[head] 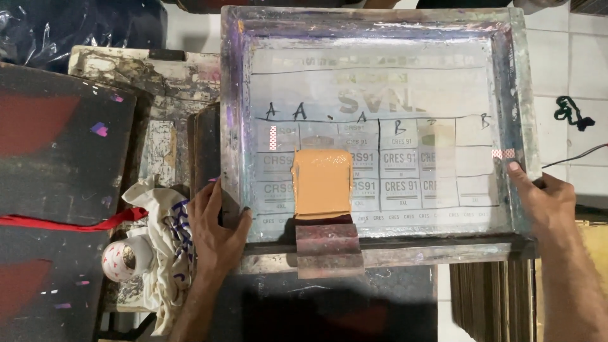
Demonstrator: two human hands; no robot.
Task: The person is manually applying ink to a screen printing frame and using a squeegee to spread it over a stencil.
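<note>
A large screen-printing frame [380,28] with a pale mesh lies flat in front of me, its wooden rim stained purple and grey. My left hand [215,225] grips the frame's near-left corner. My right hand [544,199] holds its right side, thumb on the rim. On the mesh sits a patch of orange-tan ink [322,182]. A small stained squeegee block [328,246] rests on the near rim just below the ink. Rows of small label designs cover the mesh around it.
A crumpled white rag [161,244] and a roll of tape [123,258] lie left of the frame beside a red strap [63,221]. Dark boards stand at the far left. White floor tiles, a black cable and a dark cord scrap [570,113] are at right.
</note>
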